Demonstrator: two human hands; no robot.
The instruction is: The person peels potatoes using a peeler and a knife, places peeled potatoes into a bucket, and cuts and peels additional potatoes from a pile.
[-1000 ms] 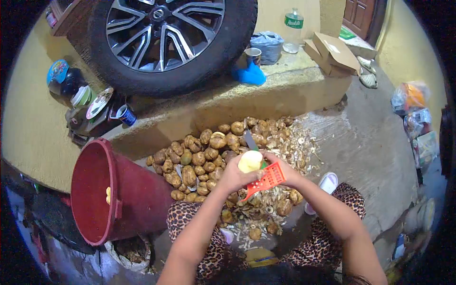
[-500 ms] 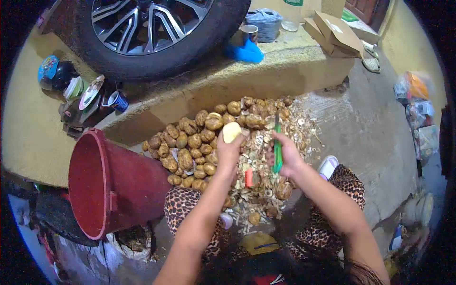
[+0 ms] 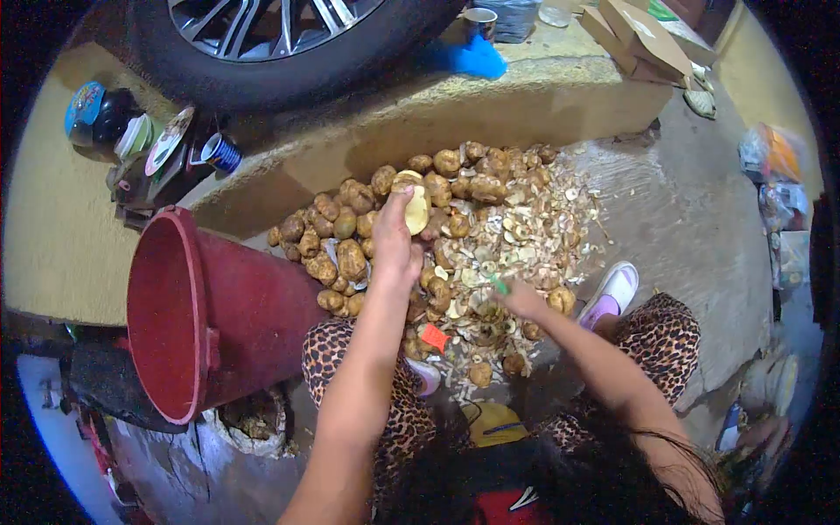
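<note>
My left hand (image 3: 399,236) is closed around a pale, mostly peeled potato (image 3: 417,210), held over the pile of unpeeled brown potatoes (image 3: 352,260). A patch of brown skin shows near the thumb. My right hand (image 3: 521,300) grips a green-handled knife (image 3: 499,284), lower and to the right, above the heap of peelings (image 3: 516,241). Only a bit of green handle shows; the blade cannot be made out. A small orange-red object (image 3: 433,338) lies among the peelings between my forearms.
A large red bucket (image 3: 254,319) lies tilted at the left, mouth toward the left. Behind the potatoes runs a concrete ledge (image 3: 542,114) bearing a car wheel (image 3: 289,66), a blue bag (image 3: 477,59) and cardboard boxes (image 3: 637,39). My white shoe (image 3: 619,284) stands at the right.
My left hand has moved slightly left and up with the potato. The right hand has dropped away from it with the knife, turning it from upright. The view has shifted a little.
</note>
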